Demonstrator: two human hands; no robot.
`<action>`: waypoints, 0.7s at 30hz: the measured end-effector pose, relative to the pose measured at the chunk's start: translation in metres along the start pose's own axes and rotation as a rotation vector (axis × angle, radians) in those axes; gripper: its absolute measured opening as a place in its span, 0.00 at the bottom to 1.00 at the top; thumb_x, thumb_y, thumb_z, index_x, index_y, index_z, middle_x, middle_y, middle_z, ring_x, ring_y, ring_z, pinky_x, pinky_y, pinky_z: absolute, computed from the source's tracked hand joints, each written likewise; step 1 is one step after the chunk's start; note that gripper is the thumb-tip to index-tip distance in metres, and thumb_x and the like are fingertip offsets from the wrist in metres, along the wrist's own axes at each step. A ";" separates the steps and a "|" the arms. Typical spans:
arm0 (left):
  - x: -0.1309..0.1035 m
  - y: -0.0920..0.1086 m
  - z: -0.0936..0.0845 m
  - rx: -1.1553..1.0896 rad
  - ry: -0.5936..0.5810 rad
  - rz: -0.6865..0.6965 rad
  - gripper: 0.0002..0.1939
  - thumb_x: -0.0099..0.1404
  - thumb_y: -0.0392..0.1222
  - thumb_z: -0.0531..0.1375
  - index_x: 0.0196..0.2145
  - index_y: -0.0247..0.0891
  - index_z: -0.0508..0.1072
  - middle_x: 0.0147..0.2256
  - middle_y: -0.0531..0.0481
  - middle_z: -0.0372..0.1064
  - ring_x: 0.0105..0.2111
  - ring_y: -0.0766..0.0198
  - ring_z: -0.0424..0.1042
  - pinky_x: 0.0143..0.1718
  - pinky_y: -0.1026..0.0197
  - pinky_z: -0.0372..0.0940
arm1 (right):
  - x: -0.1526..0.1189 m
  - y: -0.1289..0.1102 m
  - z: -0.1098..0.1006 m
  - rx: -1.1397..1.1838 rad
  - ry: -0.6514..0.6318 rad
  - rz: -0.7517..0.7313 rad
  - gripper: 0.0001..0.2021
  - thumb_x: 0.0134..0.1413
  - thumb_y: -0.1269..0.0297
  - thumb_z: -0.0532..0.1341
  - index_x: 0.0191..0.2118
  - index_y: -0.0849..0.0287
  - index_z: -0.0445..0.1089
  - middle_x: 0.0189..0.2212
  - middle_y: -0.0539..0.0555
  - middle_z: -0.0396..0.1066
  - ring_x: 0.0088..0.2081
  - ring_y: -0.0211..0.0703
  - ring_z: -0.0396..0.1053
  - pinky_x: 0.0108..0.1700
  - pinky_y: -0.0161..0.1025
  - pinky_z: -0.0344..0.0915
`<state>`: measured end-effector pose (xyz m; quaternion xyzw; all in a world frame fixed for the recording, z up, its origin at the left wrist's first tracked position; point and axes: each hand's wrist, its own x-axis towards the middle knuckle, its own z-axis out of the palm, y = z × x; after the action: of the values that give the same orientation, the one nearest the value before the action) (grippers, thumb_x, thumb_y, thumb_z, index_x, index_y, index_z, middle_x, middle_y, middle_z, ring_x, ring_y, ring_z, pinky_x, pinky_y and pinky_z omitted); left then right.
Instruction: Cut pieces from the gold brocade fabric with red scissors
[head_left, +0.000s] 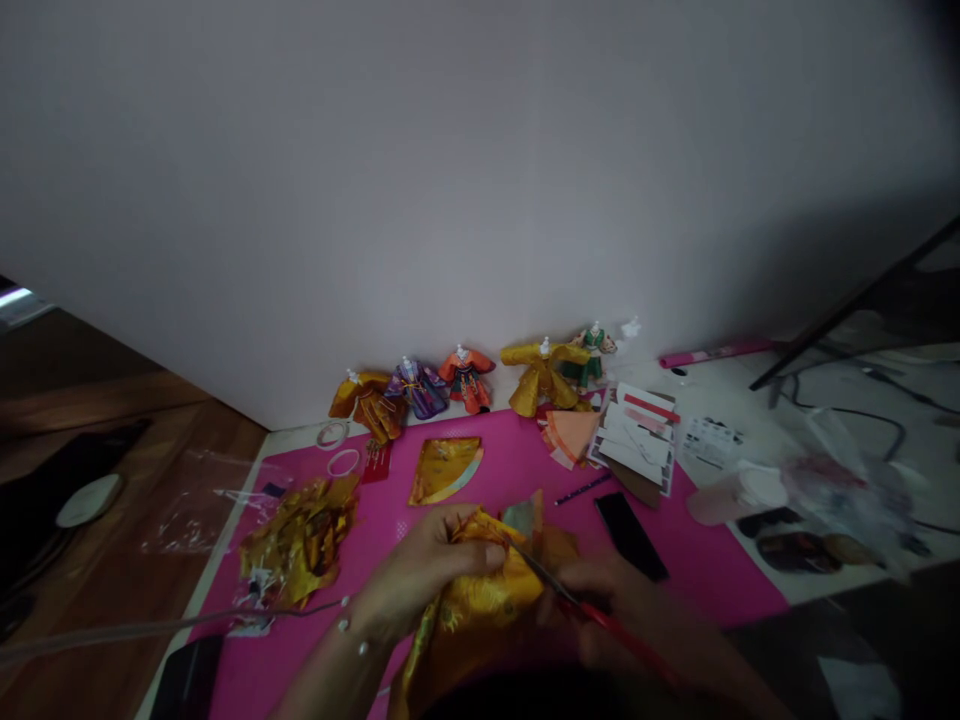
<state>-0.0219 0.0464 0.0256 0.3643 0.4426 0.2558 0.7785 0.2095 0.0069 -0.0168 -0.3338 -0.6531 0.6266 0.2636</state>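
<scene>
Near the front of the pink mat, my left hand point(424, 560) pinches the upper edge of a gold patterned cloth point(491, 600), thumb on top. The cloth hangs down toward me. My right hand point(619, 590) is wrapped around red-handled scissors point(544, 574), whose blades point up and left. Their tips meet the cloth's edge, close to my left thumb; whether the blades are apart is too dim to tell. Just behind lies a flat fan-shaped gold piece point(444, 472) with a pale curved border. Dark shadow hides the cloth's lower part.
Small doll garments on stands, one a yellow robe point(541, 378), line the wall. Gold scraps point(307, 540) are heaped at left. Right of my hands lie a dark phone-like slab point(631, 537), stacked papers point(637, 435) and a white-capped bottle point(739, 495). The pink mat point(390, 540) covers much of the table.
</scene>
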 end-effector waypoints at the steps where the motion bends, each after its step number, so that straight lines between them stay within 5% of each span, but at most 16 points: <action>1: -0.001 0.001 0.000 -0.010 0.020 0.000 0.12 0.45 0.44 0.74 0.26 0.36 0.80 0.22 0.53 0.75 0.22 0.68 0.69 0.27 0.67 0.63 | 0.000 -0.002 0.000 -0.008 0.002 0.041 0.14 0.54 0.52 0.66 0.34 0.60 0.76 0.31 0.51 0.70 0.33 0.41 0.66 0.38 0.37 0.65; 6: -0.002 0.004 0.001 0.021 0.092 0.013 0.12 0.43 0.43 0.75 0.24 0.35 0.79 0.21 0.54 0.75 0.21 0.70 0.68 0.25 0.69 0.61 | 0.002 -0.014 -0.002 0.014 -0.002 0.118 0.12 0.48 0.54 0.69 0.28 0.59 0.74 0.32 0.51 0.69 0.34 0.44 0.67 0.35 0.37 0.64; 21: -0.002 0.003 -0.004 0.093 0.074 0.019 0.10 0.45 0.43 0.73 0.25 0.36 0.81 0.21 0.54 0.75 0.23 0.68 0.69 0.28 0.67 0.63 | 0.002 -0.015 0.001 0.014 -0.046 0.192 0.12 0.50 0.54 0.68 0.30 0.59 0.74 0.26 0.49 0.66 0.27 0.38 0.62 0.28 0.34 0.60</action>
<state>-0.0261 0.0486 0.0279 0.3946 0.4787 0.2556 0.7415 0.2060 0.0081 -0.0024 -0.3783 -0.6195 0.6612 0.1896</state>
